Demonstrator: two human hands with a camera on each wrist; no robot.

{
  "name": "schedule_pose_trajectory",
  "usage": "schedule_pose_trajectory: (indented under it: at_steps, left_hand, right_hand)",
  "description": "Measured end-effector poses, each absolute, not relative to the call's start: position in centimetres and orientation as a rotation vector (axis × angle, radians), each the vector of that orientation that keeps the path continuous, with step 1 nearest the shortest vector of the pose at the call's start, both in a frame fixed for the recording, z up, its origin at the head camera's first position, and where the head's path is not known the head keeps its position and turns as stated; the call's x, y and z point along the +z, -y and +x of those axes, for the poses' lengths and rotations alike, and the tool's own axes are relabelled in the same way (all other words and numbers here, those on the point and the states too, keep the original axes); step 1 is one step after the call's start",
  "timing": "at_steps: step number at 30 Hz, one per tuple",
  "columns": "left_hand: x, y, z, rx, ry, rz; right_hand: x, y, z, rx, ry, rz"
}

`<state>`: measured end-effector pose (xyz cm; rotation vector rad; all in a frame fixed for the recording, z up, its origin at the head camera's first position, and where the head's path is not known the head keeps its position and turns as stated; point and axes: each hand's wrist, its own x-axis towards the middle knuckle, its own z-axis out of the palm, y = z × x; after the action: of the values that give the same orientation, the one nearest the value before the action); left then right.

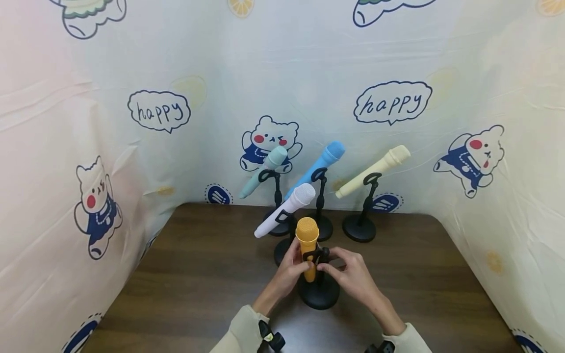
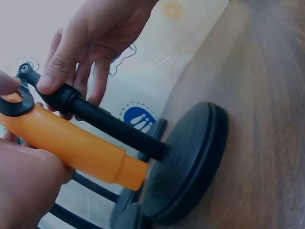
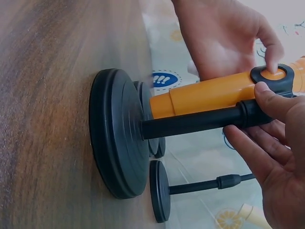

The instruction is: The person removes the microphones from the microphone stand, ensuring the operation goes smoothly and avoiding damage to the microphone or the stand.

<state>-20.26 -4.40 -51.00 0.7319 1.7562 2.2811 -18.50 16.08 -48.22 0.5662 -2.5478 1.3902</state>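
An orange microphone (image 1: 307, 236) sits in the clip of a black desk stand (image 1: 319, 295), its mesh head up and its narrow end slanting down towards the round base. My left hand (image 1: 289, 272) grips the microphone's body from the left; in the left wrist view its thumb is right at the clip ring. From the other side, my right hand (image 1: 351, 274) pinches the upper part of the stand, below the clip, between thumb and fingers. The right wrist view shows the clip ring (image 3: 257, 75) around the orange body and the base (image 3: 119, 133) on the wooden table.
Close behind stands a white microphone (image 1: 287, 210) on its own stand. Further back, teal (image 1: 260, 175), blue (image 1: 324, 159) and pale yellow (image 1: 375, 169) microphones rest tilted in black stands. A printed curtain (image 1: 282, 63) encloses the table (image 1: 198, 274) at the back and sides.
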Motion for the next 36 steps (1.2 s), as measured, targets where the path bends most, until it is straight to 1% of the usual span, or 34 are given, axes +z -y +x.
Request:
schedule_pose_trajectory:
  at_steps: [6,12,17,22,36]
  left_hand:
    - [-49.1,5.0,-19.9,2.186,-1.955,0.835]
    - [-46.3,5.8,-19.8,2.149,-2.128,0.803]
    - [-45.0,5.9,-20.0,2.121,-2.178,0.773]
    - [-44.5,5.8,-20.1,2.07,-2.214,0.759]
    - [-44.5,5.4,-20.1,2.122,-2.243,0.729]
  right_hand:
    - [-48.4,-16.1,-18.5,1.41,2.537,0.569]
    - [-48.6,-16.0,-18.4,1.406,2.509,0.597]
    - [-48.5,-16.0,-18.6,1.408,2.5,0.616]
    - [-48.6,-16.1,-18.7,1.411,2.494,0.623]
    - [-49.0,-15.9,-18.6,1.392,2.465,0.596]
